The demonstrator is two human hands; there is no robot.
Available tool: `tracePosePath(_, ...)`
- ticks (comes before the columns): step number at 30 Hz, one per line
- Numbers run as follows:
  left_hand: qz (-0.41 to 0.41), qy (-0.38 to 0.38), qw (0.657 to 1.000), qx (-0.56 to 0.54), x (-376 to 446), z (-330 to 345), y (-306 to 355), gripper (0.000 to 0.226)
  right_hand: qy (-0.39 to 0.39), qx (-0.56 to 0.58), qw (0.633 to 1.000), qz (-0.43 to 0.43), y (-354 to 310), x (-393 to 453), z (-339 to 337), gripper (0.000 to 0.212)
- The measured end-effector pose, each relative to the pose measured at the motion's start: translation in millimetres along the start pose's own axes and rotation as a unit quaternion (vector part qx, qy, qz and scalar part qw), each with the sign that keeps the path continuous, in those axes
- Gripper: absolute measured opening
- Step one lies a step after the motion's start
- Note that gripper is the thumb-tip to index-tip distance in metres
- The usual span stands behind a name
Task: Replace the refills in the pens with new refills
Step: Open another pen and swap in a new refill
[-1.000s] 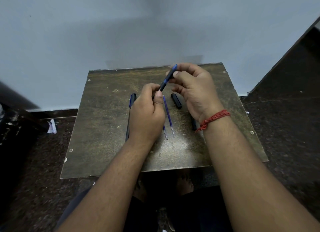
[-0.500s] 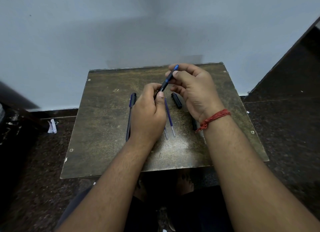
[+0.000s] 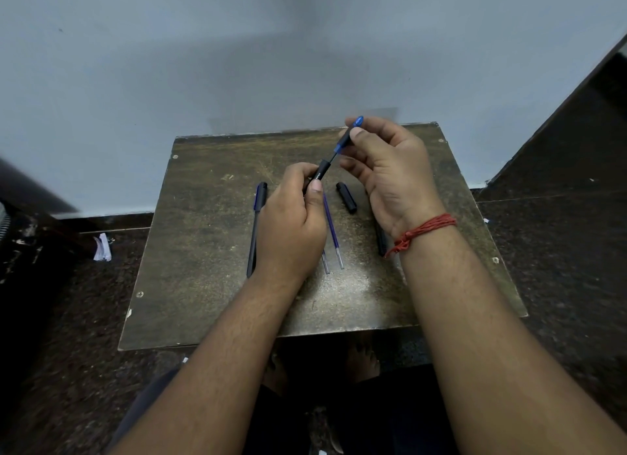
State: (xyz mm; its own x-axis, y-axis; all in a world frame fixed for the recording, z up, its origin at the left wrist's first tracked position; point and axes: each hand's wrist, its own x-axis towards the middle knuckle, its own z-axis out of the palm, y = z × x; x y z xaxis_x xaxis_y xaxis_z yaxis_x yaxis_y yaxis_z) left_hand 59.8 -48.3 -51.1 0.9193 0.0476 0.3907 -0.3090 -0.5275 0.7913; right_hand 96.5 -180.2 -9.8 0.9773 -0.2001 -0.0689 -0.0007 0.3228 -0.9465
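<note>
My left hand [image 3: 291, 227] grips the black pen barrel [image 3: 321, 171] above the small table [image 3: 203, 251]. My right hand [image 3: 386, 176] pinches the blue-tipped front piece [image 3: 349, 134] between thumb and fingers, a short way out from the barrel's mouth, with a thin blue refill showing between them. Two loose blue refills [image 3: 334, 240] lie on the table under my hands. A capped black and blue pen [image 3: 256, 227] lies left of my left hand. A black cap [image 3: 346, 197] lies between my hands. Another dark pen part [image 3: 381, 239] shows under my right wrist, mostly hidden.
The table stands against a pale wall [image 3: 271, 64]. A dark floor surrounds it, with a scrap of white paper [image 3: 101, 247] at the left. My bare feet [image 3: 359, 356] show under the table's near edge.
My right hand has moved up and to the right, drawing the blue-tipped piece out of the barrel. My left hand keeps its grip on the barrel in nearly the same place.
</note>
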Motion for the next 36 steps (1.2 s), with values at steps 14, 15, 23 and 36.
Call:
tracePosePath(14, 0.002, -0.014, 1.000, -0.004, -0.6, 0.4, -1.8, 0.041, 0.022, 0.050, 0.998, 0.008, -3.8, 0.0, -1.9, 0.012)
tracePosePath(15, 0.001, -0.014, 1.000, -0.008, -0.5, 0.5, -2.0, 0.041, 0.023, 0.053, 0.998, 0.008, -4.0, 0.2, -2.3, 0.012)
tracePosePath(23, 0.001, -0.017, 1.000, -0.016, -0.7, 0.7, -1.4, 0.041, 0.066, 0.078, 0.994, -0.024, -6.6, 2.7, -3.7, 0.010)
tracePosePath(36, 0.010, 0.004, 1.000, 0.017, 0.7, -0.3, -0.5, 0.025, -0.015, -0.012, 1.000, 0.010, -0.4, -0.2, 1.4, 0.008)
